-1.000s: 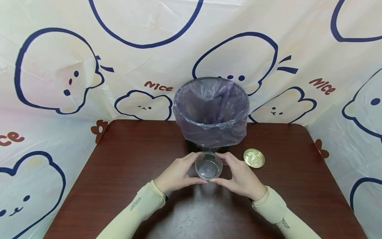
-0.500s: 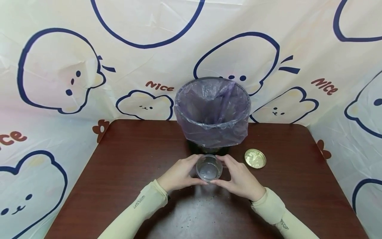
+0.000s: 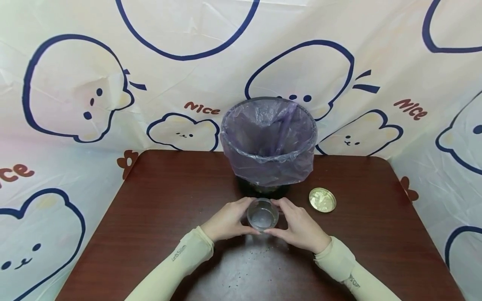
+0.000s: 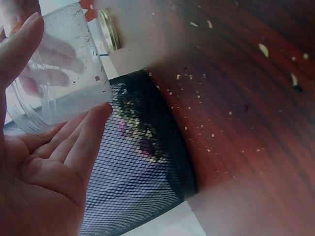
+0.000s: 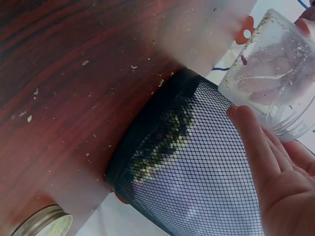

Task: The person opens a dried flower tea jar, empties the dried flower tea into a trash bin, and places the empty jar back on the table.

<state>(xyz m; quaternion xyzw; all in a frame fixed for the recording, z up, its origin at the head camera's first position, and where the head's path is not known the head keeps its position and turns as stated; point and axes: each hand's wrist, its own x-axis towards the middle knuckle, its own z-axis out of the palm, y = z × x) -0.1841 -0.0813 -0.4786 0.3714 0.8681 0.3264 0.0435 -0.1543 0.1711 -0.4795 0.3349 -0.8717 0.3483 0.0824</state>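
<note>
Both hands hold a clear plastic jar [image 3: 262, 215] between them, its open mouth facing up, just in front of the bin. My left hand [image 3: 229, 220] grips the jar's left side, thumb at the near side and fingers at the far side. On the other side my right hand [image 3: 303, 225] grips it the same way. Small dark and pale bits cling to the jar's wall [image 4: 83, 59] in the left wrist view. Beneath the jar's base, a gap to the tabletop shows in both wrist views.
Behind the jar stands a black mesh bin [image 5: 206, 162] lined with a purple plastic bag [image 3: 269, 171]; flaky waste shows through its lower mesh. A gold lid [image 3: 322, 200] lies to the right on the brown table [image 3: 169, 196]. Crumbs are scattered over the near tabletop. A printed cloth hangs behind.
Both hands have brought the jar slightly down and toward the person, a little away from the bin. Their hold on it looks the same. The lid and bin stay in place.
</note>
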